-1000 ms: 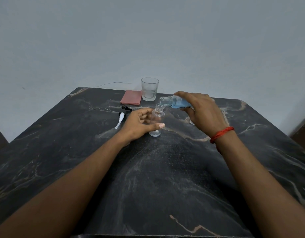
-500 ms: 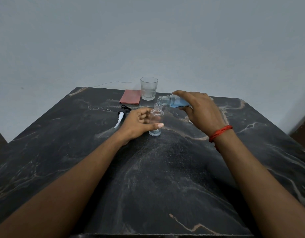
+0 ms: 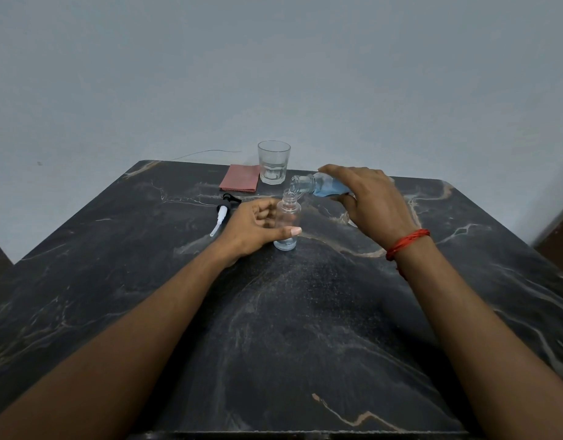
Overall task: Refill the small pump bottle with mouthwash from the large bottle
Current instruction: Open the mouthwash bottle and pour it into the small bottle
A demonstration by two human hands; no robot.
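The small clear bottle stands upright on the dark marble table, its neck uncovered. My left hand curls round it from the left, thumb across its front. My right hand grips the large bottle, which holds blue mouthwash and is tipped nearly flat. Its mouth sits just above the small bottle's neck. A thin layer of liquid shows at the small bottle's bottom. The black-and-white pump head lies on the table to the left of my left hand.
A drinking glass with some water stands at the table's far edge, beside a folded pink cloth. A thin wire runs along the wall behind them. A red thread band circles my right wrist.
Both hands and both bottles have kept their positions; the large bottle stays tipped over the small one's neck.
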